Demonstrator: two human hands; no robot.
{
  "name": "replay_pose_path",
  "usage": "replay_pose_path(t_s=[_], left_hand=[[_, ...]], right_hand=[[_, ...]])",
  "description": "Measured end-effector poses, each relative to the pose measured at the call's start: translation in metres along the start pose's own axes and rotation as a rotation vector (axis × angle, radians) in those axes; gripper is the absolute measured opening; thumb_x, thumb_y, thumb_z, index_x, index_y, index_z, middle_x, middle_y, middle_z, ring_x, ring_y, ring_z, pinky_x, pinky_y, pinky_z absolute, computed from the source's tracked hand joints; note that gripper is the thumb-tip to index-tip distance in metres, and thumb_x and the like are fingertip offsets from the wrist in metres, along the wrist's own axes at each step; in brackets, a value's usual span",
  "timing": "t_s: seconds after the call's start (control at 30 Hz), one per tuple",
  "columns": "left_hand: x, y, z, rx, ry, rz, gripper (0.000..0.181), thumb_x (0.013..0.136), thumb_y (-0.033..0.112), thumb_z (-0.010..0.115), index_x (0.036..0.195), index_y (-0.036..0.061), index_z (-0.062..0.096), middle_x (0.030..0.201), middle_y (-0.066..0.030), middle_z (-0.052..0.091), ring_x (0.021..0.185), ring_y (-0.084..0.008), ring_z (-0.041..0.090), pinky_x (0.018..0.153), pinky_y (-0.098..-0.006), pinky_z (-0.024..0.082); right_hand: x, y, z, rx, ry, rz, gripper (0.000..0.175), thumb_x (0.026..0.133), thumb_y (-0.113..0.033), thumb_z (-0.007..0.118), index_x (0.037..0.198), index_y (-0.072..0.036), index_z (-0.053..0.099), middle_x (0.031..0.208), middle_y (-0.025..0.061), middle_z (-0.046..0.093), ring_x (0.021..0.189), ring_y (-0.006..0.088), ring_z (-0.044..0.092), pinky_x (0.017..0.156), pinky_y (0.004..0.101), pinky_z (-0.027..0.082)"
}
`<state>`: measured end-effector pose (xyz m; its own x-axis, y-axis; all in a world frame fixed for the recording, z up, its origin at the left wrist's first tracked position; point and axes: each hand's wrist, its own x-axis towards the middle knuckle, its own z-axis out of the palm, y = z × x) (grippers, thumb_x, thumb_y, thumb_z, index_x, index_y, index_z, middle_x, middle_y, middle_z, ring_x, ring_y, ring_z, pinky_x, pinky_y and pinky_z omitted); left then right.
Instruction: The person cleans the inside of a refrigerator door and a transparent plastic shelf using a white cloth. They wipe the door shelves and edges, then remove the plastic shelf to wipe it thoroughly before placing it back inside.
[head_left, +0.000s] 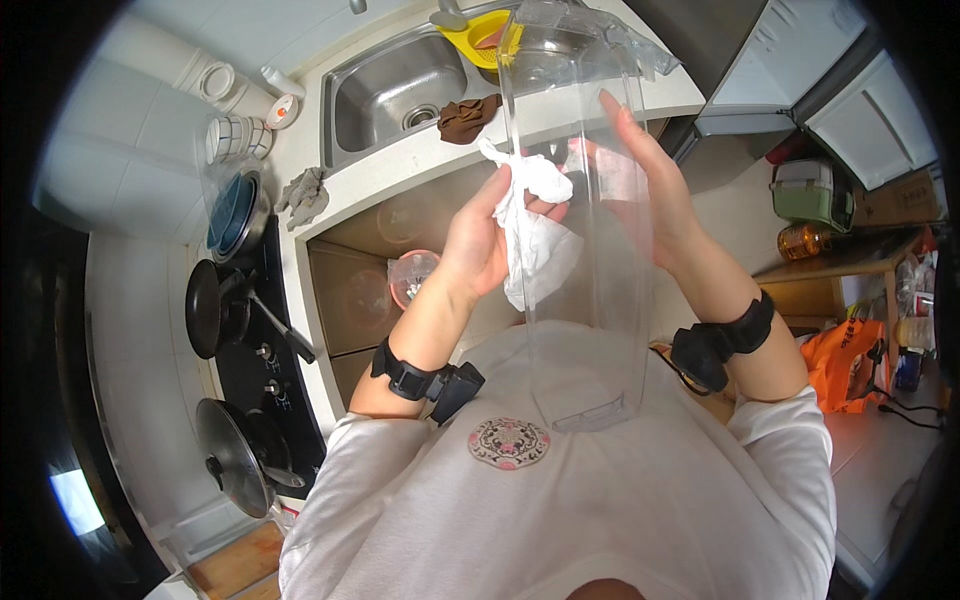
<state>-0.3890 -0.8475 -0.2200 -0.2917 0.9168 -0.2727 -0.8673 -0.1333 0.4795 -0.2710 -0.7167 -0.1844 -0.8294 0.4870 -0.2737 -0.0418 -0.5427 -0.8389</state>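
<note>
A long, clear plastic bin, probably a refrigerator drawer, spans from above the sink edge down to the front of my white shirt. My right hand grips its right wall, fingers partly seen through the plastic. In my left hand is a crumpled white cloth or tissue, bunched between thumb and fingers at the bin's left wall. Part of the cloth hangs down below the hand. Whether it lies inside or outside the wall is hard to tell through the clear plastic.
Ahead is a steel sink with a yellow strainer and a brown cloth at its edge. On the left, a gas stove bears a frying pan and a lidded pan. An open refrigerator door stands right.
</note>
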Motion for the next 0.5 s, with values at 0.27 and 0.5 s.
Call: replay_pose_path(t_s=[0.27,0.5], left_hand=[[-0.046,-0.029,-0.025,0.524,-0.044,-0.088,0.039,0.093,0.024,0.041,0.123,-0.0012,0.041,0.113,-0.0137,0.054,0.093,-0.0178,0.056,0.08,-0.0305,0.046],[-0.088,-0.028,-0.06,1.022,-0.35,-0.491,0.03,0.091,0.019,0.048,0.116,0.0032,0.052,0.1,-0.003,0.059,0.091,-0.0087,0.054,0.08,-0.0262,0.044]], right_hand=[[-0.009,-0.003,-0.013,0.02,0.064,-0.036,0.076,0.081,-0.055,0.048,0.14,-0.016,0.019,0.116,0.0094,0.045,0.101,0.015,0.043,0.088,0.0318,0.032],[-0.003,-0.005,-0.024,0.021,0.118,-0.001,0.077,0.081,-0.055,0.048,0.141,-0.019,0.014,0.111,0.0071,0.046,0.095,0.0129,0.044,0.081,0.0286,0.037]])
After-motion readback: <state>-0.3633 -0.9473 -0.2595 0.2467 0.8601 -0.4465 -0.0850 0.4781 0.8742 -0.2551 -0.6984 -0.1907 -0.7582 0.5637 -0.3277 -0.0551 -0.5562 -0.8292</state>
